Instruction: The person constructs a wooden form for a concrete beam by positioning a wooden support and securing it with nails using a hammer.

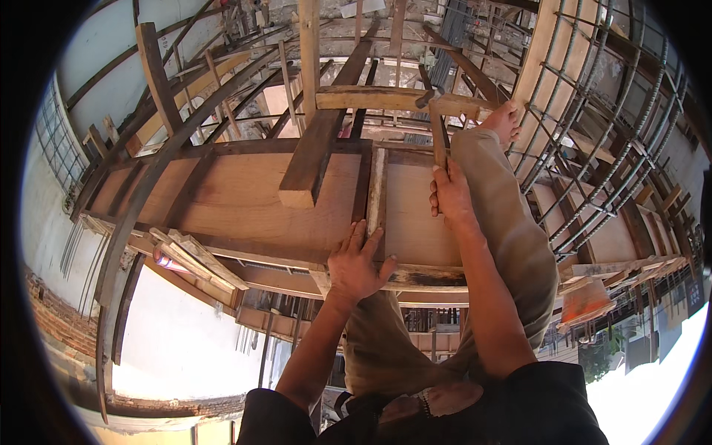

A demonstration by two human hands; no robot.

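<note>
My right hand (452,194) is closed around the wooden handle of a hammer (439,133). The hammer's dark head points away from me, beside a horizontal timber. Fingers apart, my left hand (356,267) lies on the near edge of a plywood formwork panel (259,193). Its fingertips reach the lower end of a pale, worn wooden batten (377,193) that runs away from me across the panel. Left of the batten, a thick dark beam (308,170) juts over the plywood, its sawn end toward me.
A rebar cage (593,119) rises on the right beside a tall board (549,67). A light timber crosspiece (371,98) spans beyond the panel. Long poles and boards crisscross at the left. Loose wood strips (200,259) lie below the panel's left part. Open gaps show a drop below.
</note>
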